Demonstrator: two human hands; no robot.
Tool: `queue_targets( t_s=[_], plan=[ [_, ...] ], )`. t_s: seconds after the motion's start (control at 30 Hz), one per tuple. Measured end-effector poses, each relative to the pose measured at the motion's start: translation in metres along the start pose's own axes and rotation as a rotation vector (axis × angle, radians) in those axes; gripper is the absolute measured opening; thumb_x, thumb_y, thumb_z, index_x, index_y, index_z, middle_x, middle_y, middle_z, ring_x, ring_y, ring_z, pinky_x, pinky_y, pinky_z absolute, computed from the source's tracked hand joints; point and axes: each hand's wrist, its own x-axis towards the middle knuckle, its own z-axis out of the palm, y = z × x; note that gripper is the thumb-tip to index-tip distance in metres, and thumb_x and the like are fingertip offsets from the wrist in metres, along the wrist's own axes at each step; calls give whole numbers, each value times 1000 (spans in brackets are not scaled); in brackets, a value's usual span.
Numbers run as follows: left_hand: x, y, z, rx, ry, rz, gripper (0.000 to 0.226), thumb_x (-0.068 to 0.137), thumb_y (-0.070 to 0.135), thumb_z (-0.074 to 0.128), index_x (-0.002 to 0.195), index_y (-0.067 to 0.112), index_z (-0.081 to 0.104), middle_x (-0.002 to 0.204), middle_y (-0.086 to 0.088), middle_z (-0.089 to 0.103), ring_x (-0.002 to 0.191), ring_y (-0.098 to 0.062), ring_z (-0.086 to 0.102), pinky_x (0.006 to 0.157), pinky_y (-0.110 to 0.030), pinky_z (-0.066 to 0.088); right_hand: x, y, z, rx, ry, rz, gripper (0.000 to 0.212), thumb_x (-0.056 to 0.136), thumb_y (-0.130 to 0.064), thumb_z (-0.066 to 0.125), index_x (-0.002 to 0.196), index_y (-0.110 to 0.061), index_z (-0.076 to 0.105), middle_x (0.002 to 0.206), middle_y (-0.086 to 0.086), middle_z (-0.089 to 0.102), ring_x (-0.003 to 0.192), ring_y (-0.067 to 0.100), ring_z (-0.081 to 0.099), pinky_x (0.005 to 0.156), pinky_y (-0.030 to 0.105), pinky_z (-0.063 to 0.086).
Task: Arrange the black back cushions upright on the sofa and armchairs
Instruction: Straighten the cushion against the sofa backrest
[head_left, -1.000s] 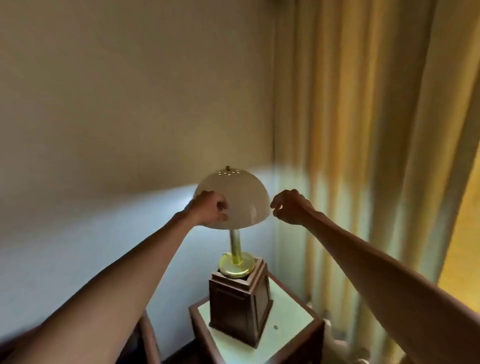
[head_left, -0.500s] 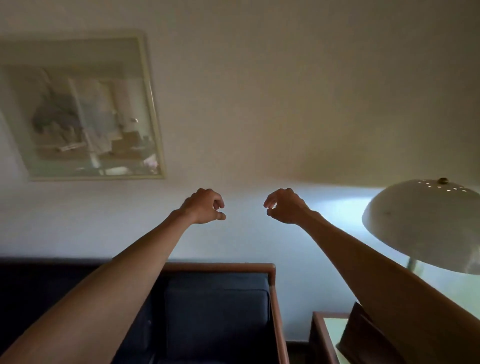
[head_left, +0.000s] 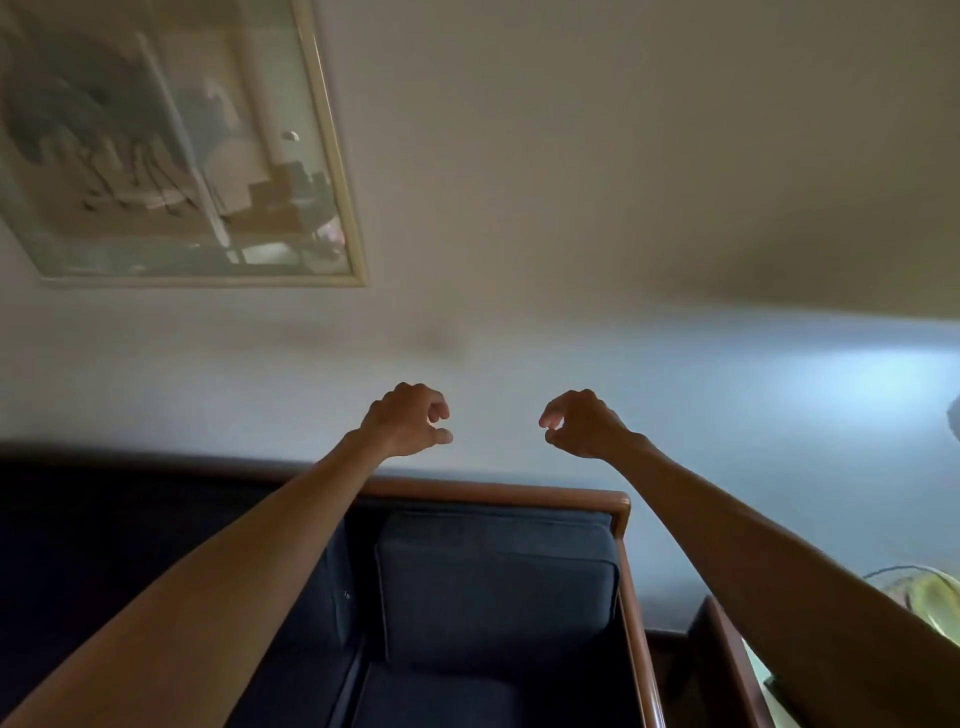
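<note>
Your two bare forearms stretch forward and upward, wrists level and slightly apart. Your left hand (head_left: 404, 422) and your right hand (head_left: 583, 425) hang with fingers loosely curled, thumbs turned toward each other, holding nothing.

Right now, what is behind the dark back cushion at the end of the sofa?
Behind the back cushion the padded sofa back shows, topped by a wooden rail; the wall rises beyond. The cushion covers what is directly behind it.
</note>
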Motion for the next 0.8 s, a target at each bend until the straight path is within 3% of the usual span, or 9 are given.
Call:
queue_targets(
  t_s=[0.23,0.3,0.43,0.6,0.8],
  plan=[
    [54,-77,86,7,-171,-19,43,75,43,79,111,24,66,112,9,66,102,-16,61,84,-33,45,37,32,99,-5,-167,119,26,81,-17,65,106,-21,73,110,-1,72,102,20,67,91,37,55],
    [60,-90,112,15,-204,-2,48,73,45,79,114,23,65,116,8,65,107,-17,60,88,-35,47,30,43,122,9,-186,164,30,79,-27,69,108,-22,73,110,0,72,104,22,67,90,38,55],
    [76,-126,185,48,-327,56,66,68,53,78,125,26,58,128,6,58,117,-18,55,91,-39,49,35,73,182,-79,-241,223,62,72,-53,75,126,-25,62,131,-1,62,122,23,57,99,46,47],
    [88,-170,259,153,-379,77,96,63,58,78,143,25,39,148,2,38,135,-20,38,100,-44,43,57,108,240,-254,-326,191,95,69,-56,79,147,-24,37,152,-1,38,140,26,32,108,56,32],
    [103,-214,315,230,-450,92,127,59,59,81,155,28,4,163,-2,7,150,-21,7,117,-53,19,81,151,283,-459,-460,168,139,57,-64,83,157,-18,-3,164,5,9,152,31,-1,113,71,11]
  ],
)
